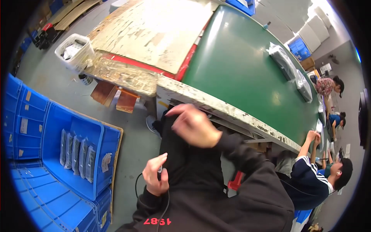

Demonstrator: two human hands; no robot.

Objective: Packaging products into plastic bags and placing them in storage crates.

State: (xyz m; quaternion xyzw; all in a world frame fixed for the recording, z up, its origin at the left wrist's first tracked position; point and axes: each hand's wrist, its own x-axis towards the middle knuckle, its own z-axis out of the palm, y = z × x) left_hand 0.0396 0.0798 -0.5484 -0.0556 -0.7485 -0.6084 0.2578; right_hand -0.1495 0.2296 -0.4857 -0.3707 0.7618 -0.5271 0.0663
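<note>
My left hand (pixel 155 176) is closed around a small dark device (pixel 159 170) in front of my body. A thin black cable (pixel 136 185) hangs by that hand in a loop. My right hand (pixel 197 127) is raised over my dark trousers, near the worn edge of the bench (pixel 201 98). It is slightly blurred, with its fingers loosely bent and apart, and I see nothing in it. Beyond the bench edge lies a green conveyor belt (pixel 232 65), which neither hand touches.
Left of me, a blue crate (pixel 98 170) holds several bagged dark packs (pixel 79 156). Stacked blue crates (pixel 23 123) surround it. A white basket (pixel 75 52) stands by the wooden board (pixel 150 34). Bagged packs (pixel 284 62) lie on the belt; a person (pixel 313 181) works to my right.
</note>
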